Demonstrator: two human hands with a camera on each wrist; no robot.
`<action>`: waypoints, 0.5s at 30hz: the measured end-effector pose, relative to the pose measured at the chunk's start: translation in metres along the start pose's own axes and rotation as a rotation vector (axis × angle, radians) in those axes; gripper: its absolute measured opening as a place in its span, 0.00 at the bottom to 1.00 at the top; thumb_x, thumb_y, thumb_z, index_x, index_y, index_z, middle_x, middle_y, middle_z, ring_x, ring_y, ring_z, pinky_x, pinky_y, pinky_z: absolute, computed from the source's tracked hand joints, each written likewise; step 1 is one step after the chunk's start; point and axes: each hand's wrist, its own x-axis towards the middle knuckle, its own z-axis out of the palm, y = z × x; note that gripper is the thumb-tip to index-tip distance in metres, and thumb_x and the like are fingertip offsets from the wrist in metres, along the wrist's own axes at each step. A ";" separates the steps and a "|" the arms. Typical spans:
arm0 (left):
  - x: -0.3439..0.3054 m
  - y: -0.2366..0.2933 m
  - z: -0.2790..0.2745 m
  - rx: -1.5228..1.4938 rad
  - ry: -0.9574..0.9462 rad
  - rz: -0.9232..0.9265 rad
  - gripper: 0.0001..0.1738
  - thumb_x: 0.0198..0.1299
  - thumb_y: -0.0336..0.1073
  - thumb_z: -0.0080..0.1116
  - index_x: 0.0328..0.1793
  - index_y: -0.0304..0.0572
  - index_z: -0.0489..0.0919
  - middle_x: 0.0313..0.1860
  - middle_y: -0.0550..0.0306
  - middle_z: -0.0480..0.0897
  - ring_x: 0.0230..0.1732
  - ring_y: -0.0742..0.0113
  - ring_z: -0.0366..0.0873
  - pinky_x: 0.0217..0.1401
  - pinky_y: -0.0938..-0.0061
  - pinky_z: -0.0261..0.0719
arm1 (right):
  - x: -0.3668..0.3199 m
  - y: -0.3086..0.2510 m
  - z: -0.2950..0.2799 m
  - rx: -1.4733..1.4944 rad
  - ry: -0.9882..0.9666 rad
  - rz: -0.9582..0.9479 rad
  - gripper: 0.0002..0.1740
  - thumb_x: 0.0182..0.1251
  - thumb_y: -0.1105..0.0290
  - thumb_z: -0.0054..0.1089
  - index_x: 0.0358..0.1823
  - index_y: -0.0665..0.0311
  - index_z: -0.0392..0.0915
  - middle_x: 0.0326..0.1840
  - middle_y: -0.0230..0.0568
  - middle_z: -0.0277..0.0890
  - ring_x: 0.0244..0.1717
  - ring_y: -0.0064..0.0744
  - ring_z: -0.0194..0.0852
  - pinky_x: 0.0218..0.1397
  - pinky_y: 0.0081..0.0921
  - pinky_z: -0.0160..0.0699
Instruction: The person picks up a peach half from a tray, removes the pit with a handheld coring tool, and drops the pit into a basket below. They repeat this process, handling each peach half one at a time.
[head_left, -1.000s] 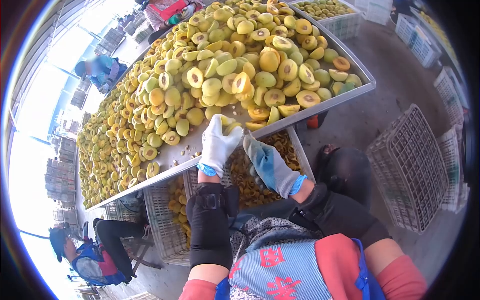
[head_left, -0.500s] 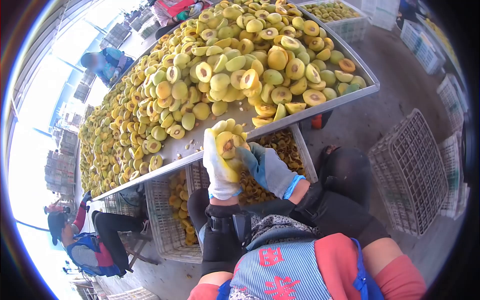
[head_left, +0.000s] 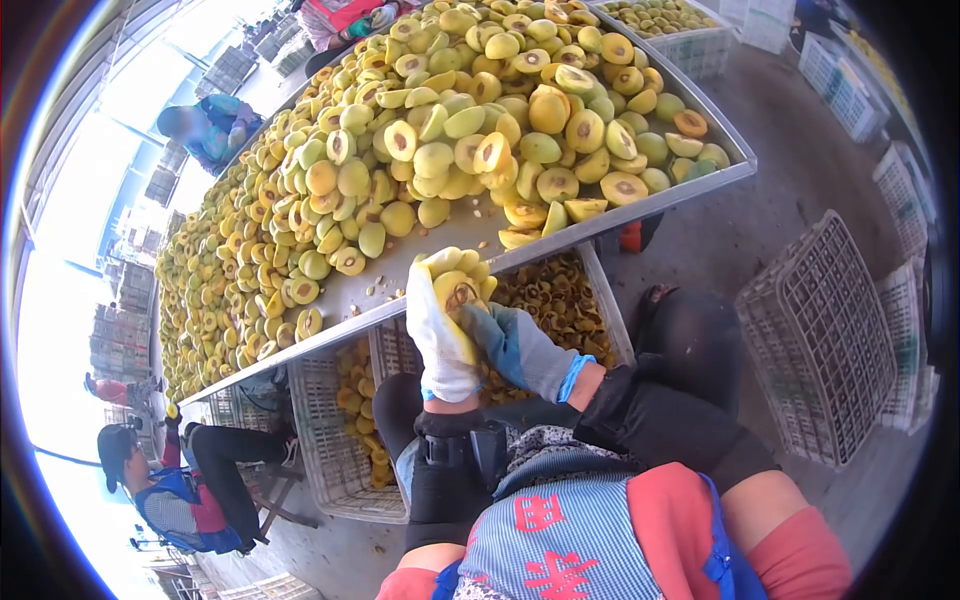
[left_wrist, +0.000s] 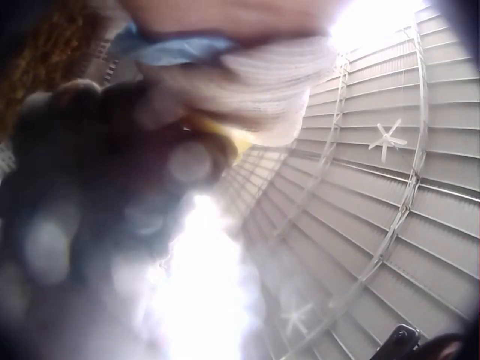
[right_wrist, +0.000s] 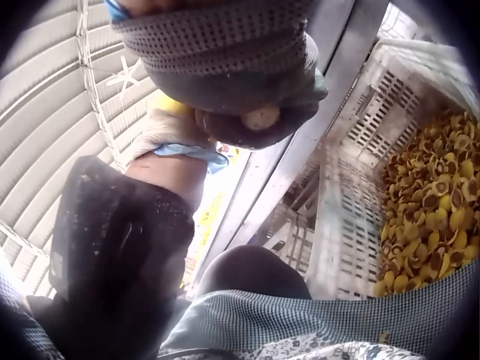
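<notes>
In the head view my left hand [head_left: 437, 335], in a white glove stained yellow, holds a halved peach [head_left: 455, 288] with its cut face up. My right hand [head_left: 522, 345], in a blue-grey glove, bears against that cut face with its thumb side. In the right wrist view this fist [right_wrist: 225, 64] is curled round a small hand tool, whose round pale end [right_wrist: 260, 117] sticks out; its working end is hidden at the fruit. Both hands are just off the front rim of a metal table [head_left: 640, 212] heaped with peach halves [head_left: 430, 160].
Below the table edge stand a crate of brown-centred scraps [head_left: 560, 300] and another crate [head_left: 325, 440] holding yellow pieces. An upturned plastic crate [head_left: 820, 340] is at the right. People sit at the left, one in a dark cap [head_left: 120, 450].
The left hand has turned palm up, drawing slightly back from the table and showing the peach half's cut face. The right hand has come in over that face.
</notes>
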 end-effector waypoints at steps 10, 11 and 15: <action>-0.003 0.004 0.002 0.033 0.007 -0.045 0.24 0.76 0.51 0.46 0.53 0.35 0.82 0.43 0.49 0.86 0.40 0.59 0.85 0.45 0.68 0.86 | -0.009 -0.006 0.006 0.064 -0.012 0.091 0.32 0.80 0.44 0.51 0.53 0.72 0.82 0.43 0.42 0.86 0.45 0.23 0.75 0.52 0.29 0.79; 0.000 0.002 -0.005 0.056 -0.024 -0.046 0.24 0.76 0.51 0.47 0.54 0.35 0.81 0.44 0.49 0.86 0.42 0.59 0.85 0.46 0.67 0.86 | -0.008 -0.005 0.006 0.057 -0.009 0.095 0.33 0.80 0.43 0.51 0.53 0.72 0.82 0.43 0.42 0.85 0.45 0.23 0.75 0.52 0.29 0.79; 0.007 0.004 -0.018 0.050 -0.195 -0.041 0.29 0.78 0.55 0.44 0.63 0.36 0.78 0.56 0.45 0.83 0.53 0.52 0.83 0.59 0.56 0.84 | 0.003 0.007 -0.001 -0.029 0.000 0.014 0.33 0.80 0.43 0.50 0.53 0.73 0.81 0.43 0.42 0.86 0.46 0.22 0.74 0.52 0.30 0.78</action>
